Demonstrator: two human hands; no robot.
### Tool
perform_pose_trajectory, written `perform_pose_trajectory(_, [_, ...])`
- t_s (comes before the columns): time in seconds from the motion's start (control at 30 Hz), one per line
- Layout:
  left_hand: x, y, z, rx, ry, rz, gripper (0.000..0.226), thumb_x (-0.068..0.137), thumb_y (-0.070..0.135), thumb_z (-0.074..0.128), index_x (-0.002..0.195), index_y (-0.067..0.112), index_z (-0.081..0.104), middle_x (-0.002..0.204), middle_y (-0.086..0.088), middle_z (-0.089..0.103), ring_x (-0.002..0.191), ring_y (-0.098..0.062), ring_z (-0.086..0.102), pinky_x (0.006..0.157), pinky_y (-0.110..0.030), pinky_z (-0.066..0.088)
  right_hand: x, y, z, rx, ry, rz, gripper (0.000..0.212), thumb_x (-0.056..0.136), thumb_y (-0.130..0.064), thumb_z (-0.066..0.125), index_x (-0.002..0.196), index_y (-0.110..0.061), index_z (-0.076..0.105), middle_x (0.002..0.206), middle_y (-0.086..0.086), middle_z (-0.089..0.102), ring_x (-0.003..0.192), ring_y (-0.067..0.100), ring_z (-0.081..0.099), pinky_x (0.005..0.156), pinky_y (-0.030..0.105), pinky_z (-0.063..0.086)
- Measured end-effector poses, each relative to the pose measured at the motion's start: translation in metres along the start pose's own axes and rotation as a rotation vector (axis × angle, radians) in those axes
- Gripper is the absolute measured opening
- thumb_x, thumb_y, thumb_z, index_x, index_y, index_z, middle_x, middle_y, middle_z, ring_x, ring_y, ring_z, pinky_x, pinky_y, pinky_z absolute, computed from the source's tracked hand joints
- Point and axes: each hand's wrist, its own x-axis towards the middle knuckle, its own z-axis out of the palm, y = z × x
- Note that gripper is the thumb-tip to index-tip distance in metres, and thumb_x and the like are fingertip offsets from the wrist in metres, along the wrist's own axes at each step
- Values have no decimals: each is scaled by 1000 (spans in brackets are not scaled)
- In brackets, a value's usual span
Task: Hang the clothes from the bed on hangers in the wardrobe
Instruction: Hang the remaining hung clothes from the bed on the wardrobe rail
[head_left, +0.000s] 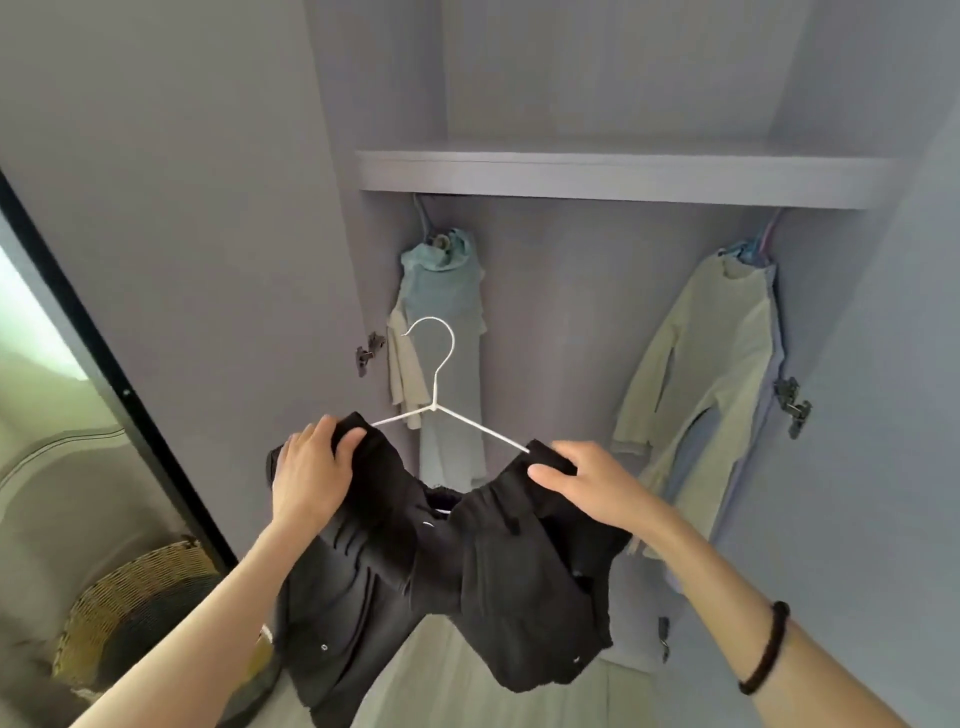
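**Now draping a black garment on a white hanger**

Inside, the open wardrobe (571, 312) is holding clothes beneath its shelf (618, 174): a pale blue garment (447, 291) is hanging by the left wall, a cream garment (711, 358) by the right wall. A wicker basket (140, 603) is sitting at lower left; its contents are too dark to tell.

The left hand (311, 467) is gripping the black garment (447, 566) over the hanger's left shoulder, fingers curled round the cloth. The right hand (587, 483) is pinching the cloth at the right shoulder. The white hanger (436, 384) is being held in the air before the wardrobe, hook upward, the wrinkled garment sagging between both hands.
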Motion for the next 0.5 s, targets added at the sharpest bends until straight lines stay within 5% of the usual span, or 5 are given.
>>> perform_pose_trajectory(0.17, [16,25,45,36,-195,42,39,98,34,40,126,9,48,120,-14,55,109,-31,51,91,-40,40,14,30,-17,21,56,109,22,93,-25,53,101,-8,63,101,9,67,96,23,61,83,30,44])
perform_pose_trajectory(0.3, [25,34,75,-18,-361,106,45,98,28,41,139,12,36,138,-12,42,126,-29,40,103,-35,31,38,63,-26,-14,119,255,24,93,-31,51,98,-9,60,98,9,66,98,27,61,87,39,45])
perform_pose_trajectory(0.43, [63,56,77,-52,-331,163,48,99,30,37,143,12,31,147,-9,32,135,-26,30,110,-36,26,69,78,-47,4,206,335,23,96,-32,47,111,-18,57,105,-5,56,110,24,54,94,34,39])
perform_pose_trajectory(0.5, [84,71,77,-43,-261,223,47,99,29,36,142,11,32,147,-10,31,136,-25,28,111,-36,25,88,87,-58,54,248,362,15,94,-33,49,95,-21,57,96,-3,61,98,21,57,91,38,43])
